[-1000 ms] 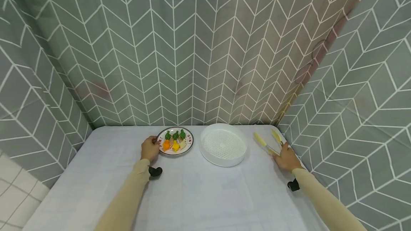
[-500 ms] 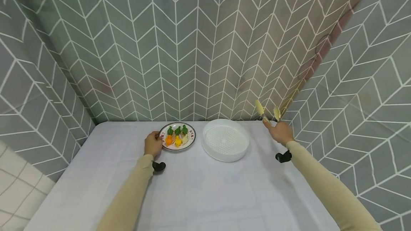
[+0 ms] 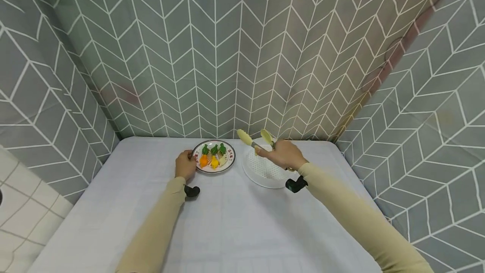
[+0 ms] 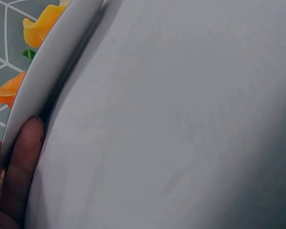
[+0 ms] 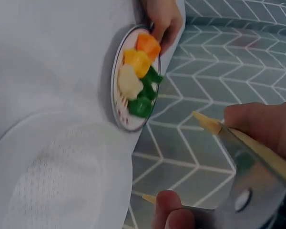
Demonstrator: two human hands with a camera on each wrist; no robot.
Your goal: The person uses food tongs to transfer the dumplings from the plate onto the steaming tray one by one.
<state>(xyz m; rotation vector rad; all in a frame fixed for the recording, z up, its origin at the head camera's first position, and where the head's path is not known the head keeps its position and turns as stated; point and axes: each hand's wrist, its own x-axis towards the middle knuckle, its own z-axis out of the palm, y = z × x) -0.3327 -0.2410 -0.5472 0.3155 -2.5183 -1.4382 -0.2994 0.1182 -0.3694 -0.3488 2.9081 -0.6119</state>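
Observation:
My left hand (image 3: 185, 166) grips the left rim of a round white plate (image 3: 229, 160) with a dark edge and red lettering. In the left wrist view, a finger (image 4: 25, 152) lies under the plate's rim. On the plate sit an orange piece (image 5: 148, 46), a yellow piece (image 5: 137, 62) and a cream piece (image 5: 129, 82), with several dark green pieces (image 5: 140, 107) beside them. My right hand (image 3: 284, 155) holds metal tongs (image 3: 245, 137) with pale yellow tips, spread apart with nothing between them. Hand and tongs overlap a white round basket (image 3: 259, 167) with a perforated floor, partly hiding it.
The basket stands just right of the plate near the back of the white-covered table (image 3: 227, 222). Grey curtains (image 3: 212, 54) with white zigzag lines close off the back and both sides. White tiles (image 3: 26, 205) show at the lower left.
My right hand has lifted the tongs from the table's right side and carried them left, over the basket. My left hand stays at the plate's rim.

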